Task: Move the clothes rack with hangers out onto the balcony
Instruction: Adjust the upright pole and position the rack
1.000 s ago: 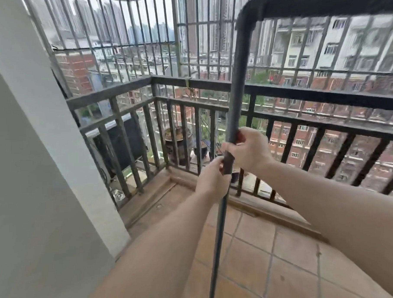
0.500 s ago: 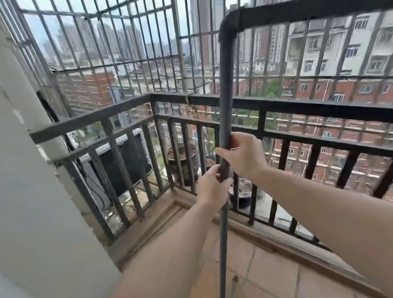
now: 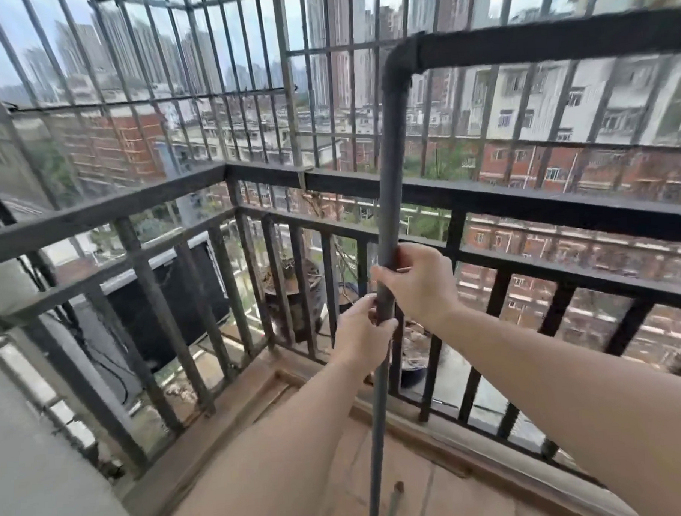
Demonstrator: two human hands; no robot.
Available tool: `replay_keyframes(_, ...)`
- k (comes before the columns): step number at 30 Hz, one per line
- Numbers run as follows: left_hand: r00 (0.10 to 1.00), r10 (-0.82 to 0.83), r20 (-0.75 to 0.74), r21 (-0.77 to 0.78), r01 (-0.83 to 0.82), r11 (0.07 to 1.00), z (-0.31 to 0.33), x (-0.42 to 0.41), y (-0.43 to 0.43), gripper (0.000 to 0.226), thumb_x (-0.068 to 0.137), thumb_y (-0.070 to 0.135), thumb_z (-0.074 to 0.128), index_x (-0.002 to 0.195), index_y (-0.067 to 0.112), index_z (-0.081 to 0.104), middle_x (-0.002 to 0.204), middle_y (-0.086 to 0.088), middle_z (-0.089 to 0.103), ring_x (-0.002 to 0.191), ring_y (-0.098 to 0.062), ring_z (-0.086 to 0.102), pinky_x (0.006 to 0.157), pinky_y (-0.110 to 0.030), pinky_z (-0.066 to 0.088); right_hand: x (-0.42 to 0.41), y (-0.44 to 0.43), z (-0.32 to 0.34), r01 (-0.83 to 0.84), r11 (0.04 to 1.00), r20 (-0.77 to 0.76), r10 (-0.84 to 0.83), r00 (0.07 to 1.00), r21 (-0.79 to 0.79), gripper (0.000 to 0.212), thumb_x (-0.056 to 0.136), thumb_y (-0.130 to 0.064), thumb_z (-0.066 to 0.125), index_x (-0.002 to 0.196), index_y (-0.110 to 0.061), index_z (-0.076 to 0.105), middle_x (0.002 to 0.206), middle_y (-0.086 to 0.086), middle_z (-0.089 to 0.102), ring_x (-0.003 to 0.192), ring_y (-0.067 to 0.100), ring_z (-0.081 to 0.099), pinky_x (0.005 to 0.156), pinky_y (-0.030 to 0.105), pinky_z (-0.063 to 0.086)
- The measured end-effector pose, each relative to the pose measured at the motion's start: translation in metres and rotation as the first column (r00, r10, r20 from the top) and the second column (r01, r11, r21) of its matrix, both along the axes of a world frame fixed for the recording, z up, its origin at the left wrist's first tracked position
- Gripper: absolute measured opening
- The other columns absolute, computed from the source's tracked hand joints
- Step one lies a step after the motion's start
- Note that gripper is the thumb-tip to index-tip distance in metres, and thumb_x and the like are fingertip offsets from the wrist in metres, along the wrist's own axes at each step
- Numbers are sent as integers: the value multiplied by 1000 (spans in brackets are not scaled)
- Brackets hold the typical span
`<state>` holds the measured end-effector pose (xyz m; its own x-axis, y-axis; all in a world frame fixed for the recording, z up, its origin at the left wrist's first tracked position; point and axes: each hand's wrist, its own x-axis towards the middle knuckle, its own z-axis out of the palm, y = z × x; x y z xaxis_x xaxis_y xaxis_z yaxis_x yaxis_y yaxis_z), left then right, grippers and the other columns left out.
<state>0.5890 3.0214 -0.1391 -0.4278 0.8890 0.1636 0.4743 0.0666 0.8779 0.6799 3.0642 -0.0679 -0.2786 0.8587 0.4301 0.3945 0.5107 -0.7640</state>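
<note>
Outdoors, clothes rack pole [image 3: 391,185] in a 2-hand grip, right hand [image 3: 420,287] above left hand [image 3: 359,333].

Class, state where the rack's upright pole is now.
In the head view the upright pole rises at centre, before the balcony railing, held by the right hand and, lower, the left hand.

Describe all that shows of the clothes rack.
The clothes rack shows one corner only: dark grey tubing, metal by its look, an upright post joined by an elbow to a top bar running off right. The post stands nearly upright before the railing. The left hand and, just above, the right hand grip it. No hangers in view; its foot is cut off.
</note>
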Motion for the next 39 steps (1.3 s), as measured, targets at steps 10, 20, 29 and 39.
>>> replay_keyframes(10, 998, 65, -17, -21, -65, 998, 4, -121, 55, 19, 82, 16, 70, 96, 26, 61, 84, 7, 68, 75, -8, 61, 67, -21, 48, -125, 57, 3, -32, 999, -11, 32, 999, -26, 8, 79, -27, 73, 82, -19, 72, 72, -9, 69, 67, 6, 64, 64, 22, 52)
replay_keyframes(20, 997, 77, -1, -41, -77, 996, -11, -178, 69, 18, 82, 23, 71, 97, 30, 65, 84, 12, 69, 77, -5, 64, 68, -23, 52, -176, 74, -8, -97, 995, 1, 97, 995, -11, 10, 79, -27, 73, 88, -23, 70, 79, -11, 69, 73, 2, 63, 68, 14, 48)
replay_keyframes(29, 993, 110, 44, -78, -106, 991, -9, -167, 64, 21, 85, 23, 66, 95, 39, 57, 83, 17, 65, 74, 0, 61, 55, -14, 42, -172, 67, -8, -78, 993, -33, 76, 997, -82, 15, 81, -25, 72, 94, -19, 69, 82, -8, 69, 76, 5, 64, 73, 20, 52)
replay_keyframes(39, 984, 157, 89, -9, -157, 988, 32, -110, 33, 64, 82, 25, 67, 137, 26, 35, 125, -2, 58, 111, -22, 58, 93, -47, 49, -117, 37, 1, -96, 984, -38, 91, 995, -147, 33, 84, -24, 66, 116, -19, 61, 100, -7, 66, 89, 9, 63, 79, 27, 54)
